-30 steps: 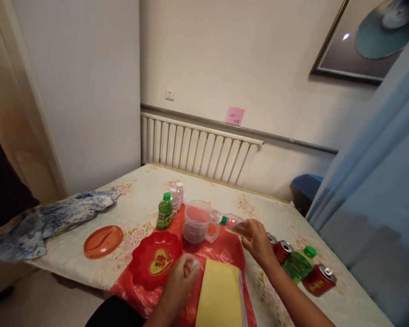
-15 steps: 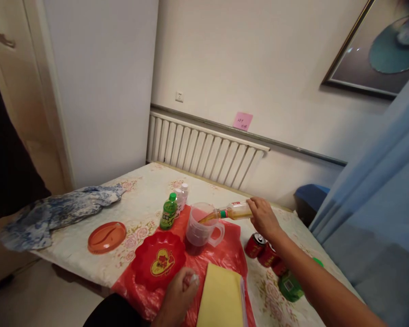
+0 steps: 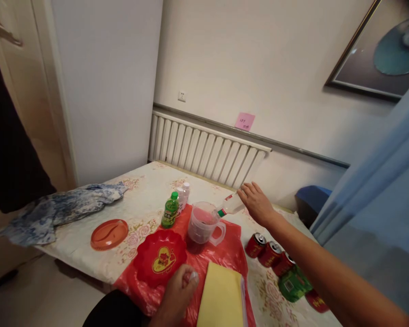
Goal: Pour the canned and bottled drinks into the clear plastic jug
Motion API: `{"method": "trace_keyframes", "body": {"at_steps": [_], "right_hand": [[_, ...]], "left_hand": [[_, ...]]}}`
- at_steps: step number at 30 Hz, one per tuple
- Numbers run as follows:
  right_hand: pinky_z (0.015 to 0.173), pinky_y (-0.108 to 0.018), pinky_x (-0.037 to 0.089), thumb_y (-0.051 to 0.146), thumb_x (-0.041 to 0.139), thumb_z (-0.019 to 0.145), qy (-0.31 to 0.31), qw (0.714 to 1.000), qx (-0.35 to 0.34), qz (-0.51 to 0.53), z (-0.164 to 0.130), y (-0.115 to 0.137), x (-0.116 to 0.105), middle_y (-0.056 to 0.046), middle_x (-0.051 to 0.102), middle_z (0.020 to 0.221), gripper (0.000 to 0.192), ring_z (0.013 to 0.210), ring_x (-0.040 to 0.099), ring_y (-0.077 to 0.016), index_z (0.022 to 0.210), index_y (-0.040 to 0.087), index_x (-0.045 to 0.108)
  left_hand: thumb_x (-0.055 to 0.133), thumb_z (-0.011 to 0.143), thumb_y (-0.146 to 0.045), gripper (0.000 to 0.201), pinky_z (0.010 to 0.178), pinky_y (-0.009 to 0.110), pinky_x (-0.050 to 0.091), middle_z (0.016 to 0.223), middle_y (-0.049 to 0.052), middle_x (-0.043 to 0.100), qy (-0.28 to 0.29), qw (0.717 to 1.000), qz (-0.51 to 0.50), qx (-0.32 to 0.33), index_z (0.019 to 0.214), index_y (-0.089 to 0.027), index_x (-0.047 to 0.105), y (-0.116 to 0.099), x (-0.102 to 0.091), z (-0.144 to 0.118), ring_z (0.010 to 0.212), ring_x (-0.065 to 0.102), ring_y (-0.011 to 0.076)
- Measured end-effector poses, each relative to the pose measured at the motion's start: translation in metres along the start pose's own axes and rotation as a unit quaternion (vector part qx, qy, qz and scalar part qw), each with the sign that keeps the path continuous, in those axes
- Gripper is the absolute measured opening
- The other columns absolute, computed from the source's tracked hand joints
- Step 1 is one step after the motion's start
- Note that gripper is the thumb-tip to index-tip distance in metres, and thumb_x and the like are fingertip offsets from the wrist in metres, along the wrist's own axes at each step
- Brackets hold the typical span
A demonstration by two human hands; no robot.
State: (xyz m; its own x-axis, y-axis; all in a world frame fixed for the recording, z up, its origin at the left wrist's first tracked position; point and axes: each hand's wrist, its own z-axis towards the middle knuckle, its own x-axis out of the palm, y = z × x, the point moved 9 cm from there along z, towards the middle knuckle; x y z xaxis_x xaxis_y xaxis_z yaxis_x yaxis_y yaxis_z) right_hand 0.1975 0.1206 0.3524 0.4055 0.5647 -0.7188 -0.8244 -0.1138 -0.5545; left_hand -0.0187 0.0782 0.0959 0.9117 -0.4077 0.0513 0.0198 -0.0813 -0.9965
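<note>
My right hand grips the base end of a clear glass bottle with a green band at its neck. The bottle is steeply tipped, its mouth at the rim of a translucent plastic measuring jug; it looks nearly drained. The jug stands on a red plastic sheet, handle to the right. My left hand is closed, with a small whitish thing at its fingertips that I cannot make out. Beside it are a red scalloped tray and a yellow folded cloth or pad.
Behind the tray stand a green-capped bottle and small clear bottles. Several red cans and a green bottle line the right, partly behind my forearm. An orange lid and blue-white fabric lie left.
My right hand has risen and shifted left a little, tipping the bottle more steeply. The amber liquid seen in the bottle before is gone from view. My left hand stays put.
</note>
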Motion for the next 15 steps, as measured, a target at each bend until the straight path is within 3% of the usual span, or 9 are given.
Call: {"method": "trace_keyframes", "body": {"at_steps": [9,15], "right_hand": [[0.114,-0.054,0.025,0.001,0.041,0.085,0.005,1.0,-0.011,0.001,0.003,0.003,-0.001,-0.017,0.061,0.127,0.046,0.128,0.043,-0.0299,0.126,0.014,0.058],[0.109,-0.048,0.033,-0.001,0.053,0.07,-0.006,0.988,0.102,0.12,-0.027,-0.024,0.031,-0.015,0.062,0.122,0.053,0.119,0.049,-0.0301,0.12,0.016,0.061]], "left_hand": [[0.058,0.073,-0.062,0.042,0.049,0.024,0.033,0.065,-0.007,0.042,-0.009,1.0,0.008,-0.013,0.083,-0.021,0.052,-0.004,-0.003,0.001,0.054,0.039,0.0114],[0.056,0.076,-0.059,0.039,0.05,0.024,0.033,0.065,-0.007,0.043,-0.017,1.0,0.022,0.007,0.086,-0.021,0.053,-0.005,-0.006,0.003,0.054,0.04,0.0119]]}}
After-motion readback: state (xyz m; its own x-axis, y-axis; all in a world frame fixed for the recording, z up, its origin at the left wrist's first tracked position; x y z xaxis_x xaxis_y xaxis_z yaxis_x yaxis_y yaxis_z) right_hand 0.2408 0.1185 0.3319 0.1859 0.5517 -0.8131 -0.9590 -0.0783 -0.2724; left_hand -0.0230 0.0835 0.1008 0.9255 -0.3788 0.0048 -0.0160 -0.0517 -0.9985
